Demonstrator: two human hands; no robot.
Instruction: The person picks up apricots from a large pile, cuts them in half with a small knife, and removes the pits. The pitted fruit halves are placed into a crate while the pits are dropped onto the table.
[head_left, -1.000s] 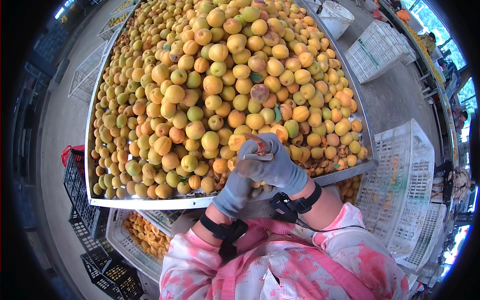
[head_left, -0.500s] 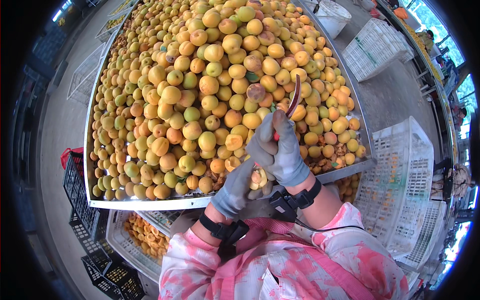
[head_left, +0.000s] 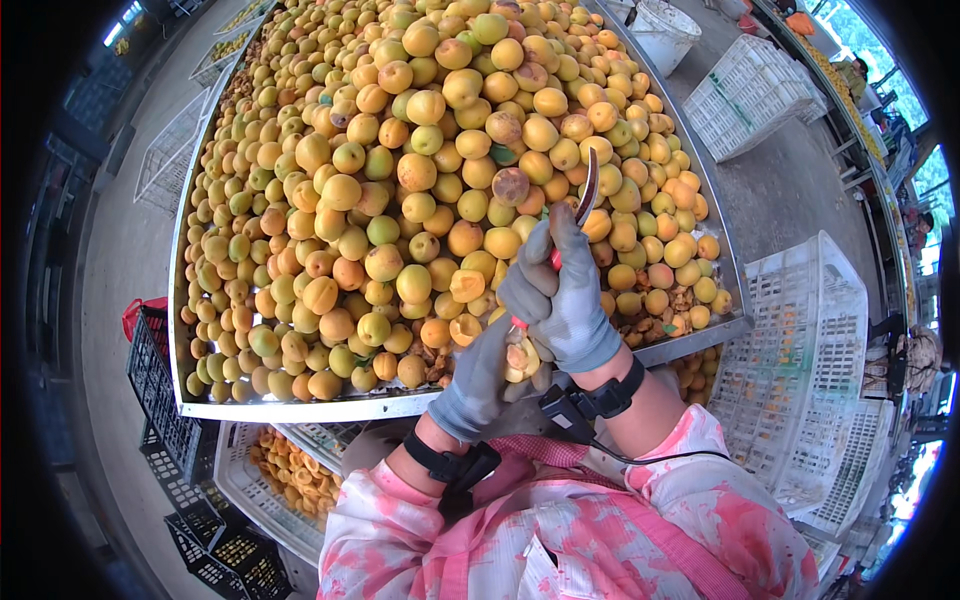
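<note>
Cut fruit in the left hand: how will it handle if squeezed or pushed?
The cut fruit is probably soft and easily bruised, with its pale inside exposed. It may gape or deform if the left hand tightens, being already cut open. The bare cut face could be slippery, though wetness can't be confirmed here.

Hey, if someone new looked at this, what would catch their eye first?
Probably the huge heap of yellow-orange fruit, spread across the metal-rimmed table in front of the person. After that, perhaps the curved knife, pointing away from the person in the right hand's grip, and the cut-open fruit in the left hand's grip.
</note>
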